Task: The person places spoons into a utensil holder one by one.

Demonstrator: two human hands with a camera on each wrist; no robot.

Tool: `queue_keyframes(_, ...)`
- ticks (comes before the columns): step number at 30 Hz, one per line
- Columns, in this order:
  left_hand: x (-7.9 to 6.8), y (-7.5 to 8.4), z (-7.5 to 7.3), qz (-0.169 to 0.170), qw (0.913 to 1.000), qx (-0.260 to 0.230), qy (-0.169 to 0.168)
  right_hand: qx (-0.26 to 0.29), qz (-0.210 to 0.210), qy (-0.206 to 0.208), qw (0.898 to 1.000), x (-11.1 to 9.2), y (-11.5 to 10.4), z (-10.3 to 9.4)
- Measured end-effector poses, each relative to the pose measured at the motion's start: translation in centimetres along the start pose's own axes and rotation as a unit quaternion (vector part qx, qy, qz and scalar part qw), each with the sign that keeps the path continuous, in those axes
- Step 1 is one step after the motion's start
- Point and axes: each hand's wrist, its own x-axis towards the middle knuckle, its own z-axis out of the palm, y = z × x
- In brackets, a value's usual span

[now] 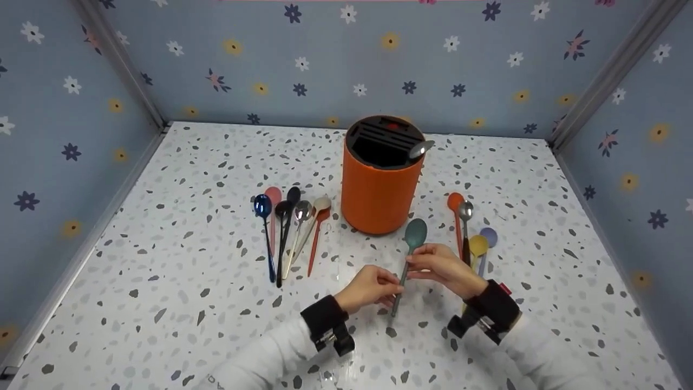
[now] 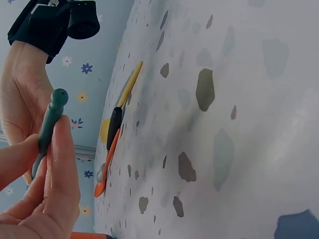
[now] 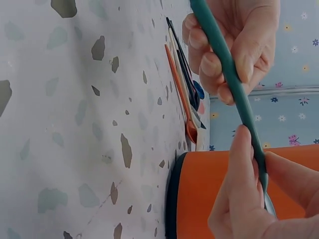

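Note:
A dark green spoon (image 1: 416, 234) is held above the table between both hands, bowl up and handle slanting down to the left. My left hand (image 1: 369, 288) pinches its handle low down, close to the end. Higher up, just under the bowl, my right hand (image 1: 441, 268) pinches the same spoon between thumb and fingers. In the right wrist view the green handle (image 3: 230, 74) runs from one hand to the other. Just beyond the spoon stands an orange cylindrical holder (image 1: 379, 200) with a black slotted top; a silver spoon (image 1: 421, 149) sticks out of its right side.
Left of the holder lies a group of several spoons, among them a blue spoon (image 1: 263, 206), a pink one (image 1: 273, 195) and a red one (image 1: 319, 233). To the right lie an orange spoon (image 1: 456, 201), a silver one with dark handle (image 1: 465, 211), a yellow one (image 1: 478, 245) and a purple one (image 1: 488, 236).

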Motion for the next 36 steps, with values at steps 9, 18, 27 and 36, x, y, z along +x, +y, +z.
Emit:
queue_keyframes(9, -0.5, 1.6, 0.1, -0.001, 0.9993, 0.037, 0.0, -0.018, -0.016, 0.0, 1.0, -0.9, -1.2, 0.1)
queue_keyframes(18, -0.4, 3.5, -0.1, 0.013, 0.9996, 0.024, -0.006, -0.057, -0.027, 0.029, 0.998, -1.4, -3.1, 0.5)
queue_keyframes(27, -0.7, 5.9, -0.6, 0.022, 0.9985, 0.049, 0.002, -0.05, -0.034, 0.04, 0.997, -1.8, -5.5, 0.9)
queue_keyframes(36, -0.7, 9.3, -1.5, 0.075, 0.9927, 0.094, 0.008, -0.072, -0.064, 0.034, 0.995, -2.4, -9.1, 1.1)
